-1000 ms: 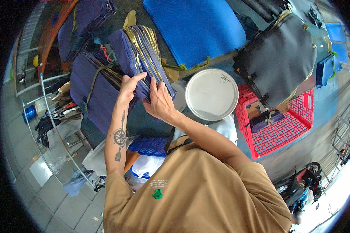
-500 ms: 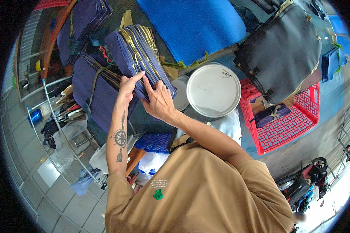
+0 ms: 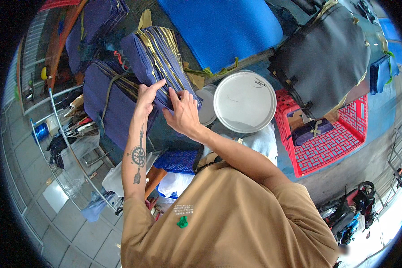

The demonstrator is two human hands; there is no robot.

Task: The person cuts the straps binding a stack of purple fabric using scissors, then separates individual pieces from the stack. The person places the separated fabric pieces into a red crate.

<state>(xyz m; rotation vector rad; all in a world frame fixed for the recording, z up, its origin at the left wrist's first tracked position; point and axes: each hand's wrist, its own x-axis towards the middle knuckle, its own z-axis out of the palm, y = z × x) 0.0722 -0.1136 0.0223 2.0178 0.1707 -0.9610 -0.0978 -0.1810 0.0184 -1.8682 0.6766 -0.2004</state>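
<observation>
Both my hands are at the near end of a thick stack of navy fabric pieces (image 3: 143,53) with yellowish edges showing between the layers. My left hand (image 3: 146,97) grips its near left side, one digit stretched across the layered edges. Bent over the near right end, my right hand (image 3: 183,110) has its fingertips on the layers and its thumb toward the left hand. The undersides of both hands are hidden. Beneath and left of this stack lies another navy stack (image 3: 105,100), tied with a strap.
A white round lid (image 3: 244,102) lies right of my hands. Farther right are a red plastic crate (image 3: 330,149) and a black stack (image 3: 326,58). Blue sheets (image 3: 223,31) lie at the far side. A metal rack (image 3: 69,143) stands at left, a blue basket (image 3: 176,161) near my body.
My right hand's fingers have shifted slightly on the layered edges. The left hand and the stack stay almost where they were.
</observation>
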